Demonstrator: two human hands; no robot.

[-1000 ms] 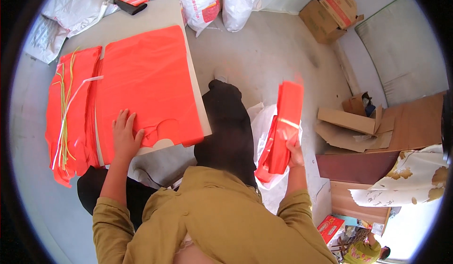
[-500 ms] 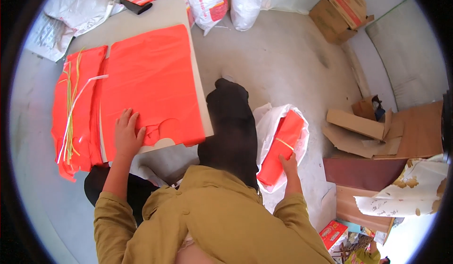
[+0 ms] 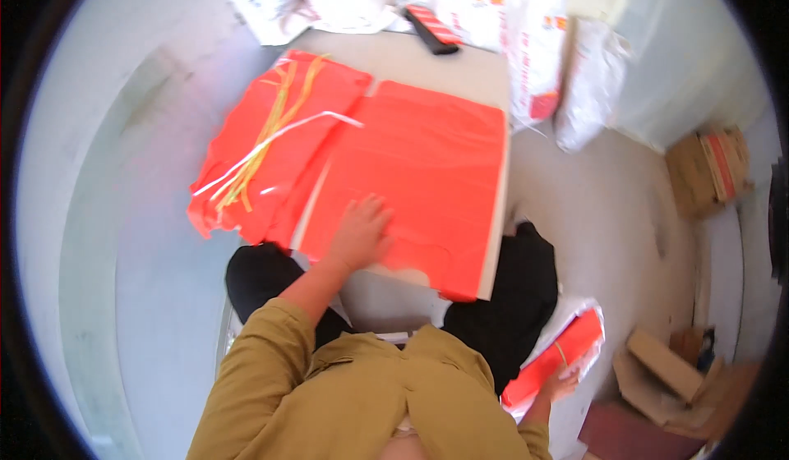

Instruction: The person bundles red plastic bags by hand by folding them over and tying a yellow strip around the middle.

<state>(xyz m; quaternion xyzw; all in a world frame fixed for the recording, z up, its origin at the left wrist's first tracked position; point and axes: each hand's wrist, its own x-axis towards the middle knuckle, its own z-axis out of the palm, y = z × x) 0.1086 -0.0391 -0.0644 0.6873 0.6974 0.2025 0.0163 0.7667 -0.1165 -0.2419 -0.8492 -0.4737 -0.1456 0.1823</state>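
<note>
My left hand (image 3: 362,234) lies flat, fingers spread, on a wide red sheet (image 3: 427,164), thin and flexible, on a pale board-like tabletop (image 3: 452,59). The sheet's near edge has a curved cut. To its left is a stack of red pieces (image 3: 308,90) with yellow strips (image 3: 271,135) and a white strip (image 3: 325,115) across it. Low on the right, my right hand (image 3: 560,386) touches a red bundle (image 3: 571,341) tied with a yellowish band, its fingers slightly apart and blurred. The bundle sits in a white bag (image 3: 593,305).
A black and red object (image 3: 433,31) lies at the table's far edge. White sacks (image 3: 534,57) stand behind it. Cardboard boxes (image 3: 705,172) are at the far right, with opened cardboard (image 3: 657,378) nearer. My black-trousered knees (image 3: 526,271) flank the table's near side.
The view has swung left, so the table and bag appear farther right. My left hand stays on the red sheet; my right hand stays at the bundle, shifted toward its near edge.
</note>
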